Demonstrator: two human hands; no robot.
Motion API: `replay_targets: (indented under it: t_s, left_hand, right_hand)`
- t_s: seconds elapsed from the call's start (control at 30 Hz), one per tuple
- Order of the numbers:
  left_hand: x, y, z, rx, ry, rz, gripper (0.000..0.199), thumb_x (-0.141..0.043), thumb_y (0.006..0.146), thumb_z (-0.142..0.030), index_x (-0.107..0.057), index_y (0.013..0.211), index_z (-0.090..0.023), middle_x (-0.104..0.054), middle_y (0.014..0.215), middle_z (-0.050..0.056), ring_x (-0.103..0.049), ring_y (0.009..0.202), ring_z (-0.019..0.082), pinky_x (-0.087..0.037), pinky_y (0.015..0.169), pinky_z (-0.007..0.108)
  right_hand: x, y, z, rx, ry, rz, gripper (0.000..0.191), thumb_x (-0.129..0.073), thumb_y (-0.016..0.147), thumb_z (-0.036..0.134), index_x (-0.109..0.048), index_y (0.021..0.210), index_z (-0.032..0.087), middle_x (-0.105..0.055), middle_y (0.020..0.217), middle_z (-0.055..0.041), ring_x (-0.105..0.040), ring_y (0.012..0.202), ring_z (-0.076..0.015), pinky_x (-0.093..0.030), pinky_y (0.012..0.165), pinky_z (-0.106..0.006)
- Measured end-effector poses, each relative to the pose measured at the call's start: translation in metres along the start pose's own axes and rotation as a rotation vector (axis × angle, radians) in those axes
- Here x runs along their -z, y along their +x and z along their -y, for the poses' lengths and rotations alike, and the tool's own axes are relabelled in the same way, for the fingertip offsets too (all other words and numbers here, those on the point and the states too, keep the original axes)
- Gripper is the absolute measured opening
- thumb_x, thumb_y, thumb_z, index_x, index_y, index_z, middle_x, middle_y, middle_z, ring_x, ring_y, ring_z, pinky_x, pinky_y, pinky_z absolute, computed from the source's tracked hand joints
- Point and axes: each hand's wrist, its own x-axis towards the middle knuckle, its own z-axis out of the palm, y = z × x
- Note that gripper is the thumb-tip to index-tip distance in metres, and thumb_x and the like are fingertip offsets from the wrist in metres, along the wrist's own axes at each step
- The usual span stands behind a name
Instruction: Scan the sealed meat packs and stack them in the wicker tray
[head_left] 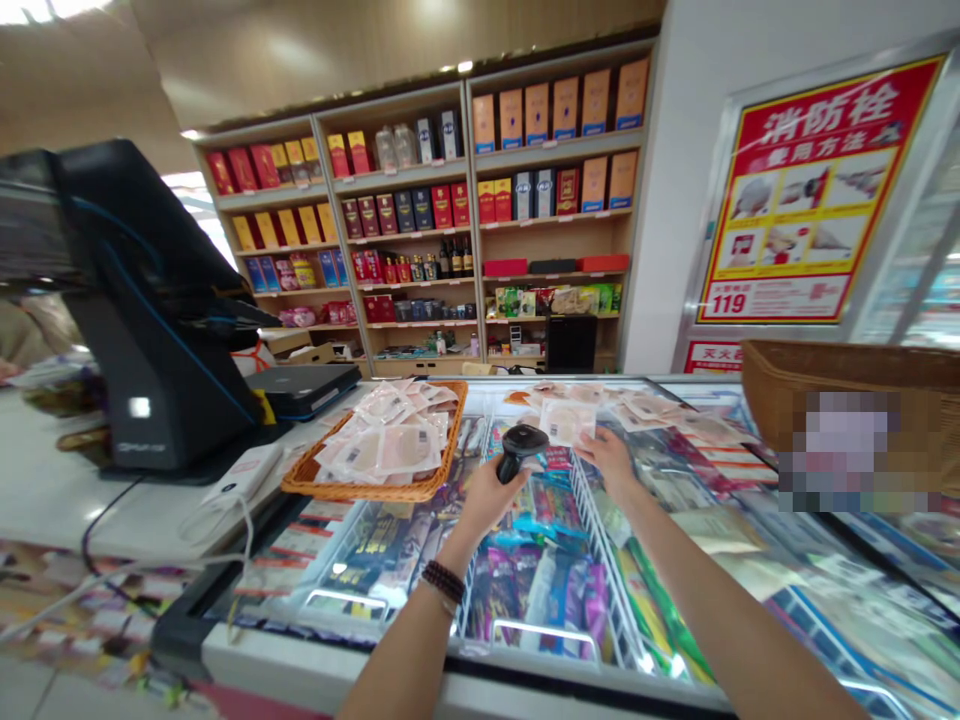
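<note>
My left hand (489,498) is wrapped round a black handheld scanner (523,443), whose head points away from me over the glass-topped freezer (255,655). Just to its right, my right hand (606,458) pinches the edge of a flat clear packet (568,421) with a small printed label. The scanner's head is close to that packet. More such packets (652,408) lie spread on the glass behind and to the right. An orange wicker basket (341,491) on the left holds a pile of similar packets (386,445).
On the left counter (45,480) stand a black checkout terminal (142,320), a dark flat device (307,388) and loose white cables. A brown basket (765,400) sits at the right. Shelves of boxes (405,215) rise behind; under the glass are colourful ice-cream packs.
</note>
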Motion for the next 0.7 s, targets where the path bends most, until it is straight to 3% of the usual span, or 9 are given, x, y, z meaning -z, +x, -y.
replay_targets:
  t_s: [0.3,0.7]
  left_hand:
    - [-0.001,0.000,-0.001,0.005,-0.021,0.022,0.036,-0.083,0.081,-0.053,-0.063,0.084,-0.023,-0.052,0.057,-0.006,-0.054,0.042,0.015,-0.046,0.046,0.027]
    - [-0.001,0.000,0.000,0.023,-0.043,0.026,0.036,-0.085,0.079,-0.052,-0.066,0.089,-0.022,-0.055,0.057,-0.006,-0.055,0.042,0.014,-0.052,0.048,0.028]
  right_hand:
    - [-0.008,-0.016,0.011,0.069,-0.029,0.037,0.043,-0.096,0.066,0.031,-0.063,0.093,0.026,-0.080,0.083,-0.0032,-0.082,0.093,-0.0305,-0.074,0.078,-0.046]
    - [-0.009,-0.015,0.011,0.053,-0.017,0.012,0.041,-0.097,0.066,0.031,-0.063,0.090,0.026,-0.079,0.078,-0.0018,-0.082,0.089,-0.0292,-0.074,0.080,-0.046]
